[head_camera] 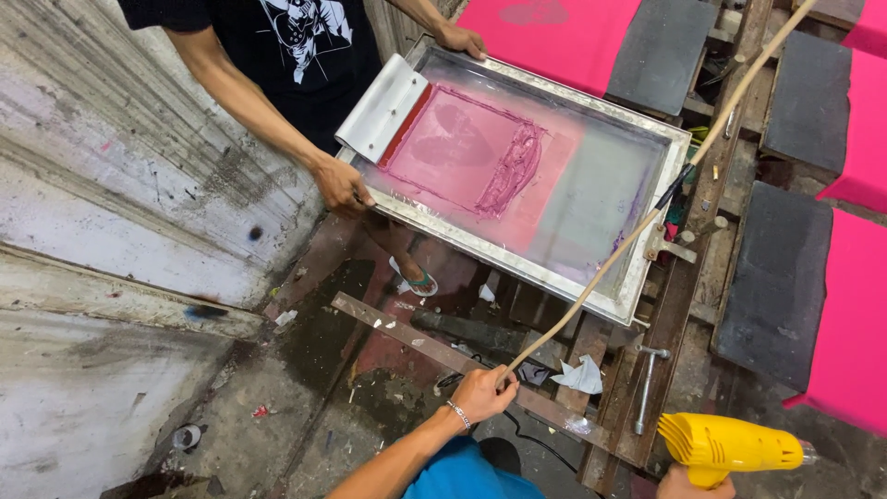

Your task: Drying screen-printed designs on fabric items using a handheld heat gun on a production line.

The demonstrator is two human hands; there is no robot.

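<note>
Stick (647,222), long, thin and tan, is gripped near its lower end by the left hand (482,393), whose fingers are curled tight around it. From there the stick is stretched up and to the right, across the corner of a big metal frame (517,157), and out past the top edge of the picture. A short dark band is seen around the stick where it crosses the frame's edge. A thin bracelet is worn on the left wrist, and a blue sleeve is seen below it.

A yellow heat gun (725,446) is held by the right hand (693,482) at the bottom right. Only the top of that hand is in the picture, wrapped around the handle from below. The gun's nose is pointed to the right.

The frame is held tilted by another person in a black shirt (296,37). One of that person's hands (340,185) is closed on the near left edge of the frame, and the other hand (460,39) is laid on its far edge. A flat screen with pink paint and a darker pink shape is stretched inside the frame. A grey scraper (383,106) with a red blade is rested on the screen at the left end.

Pink cloths (850,323) are laid over dark boards (771,277) on the right. A metal bar (416,342), bits of white paper (582,376) and paint stains are seen on the dirty floor below. A foot in a sandal (416,277) is seen under the frame.
</note>
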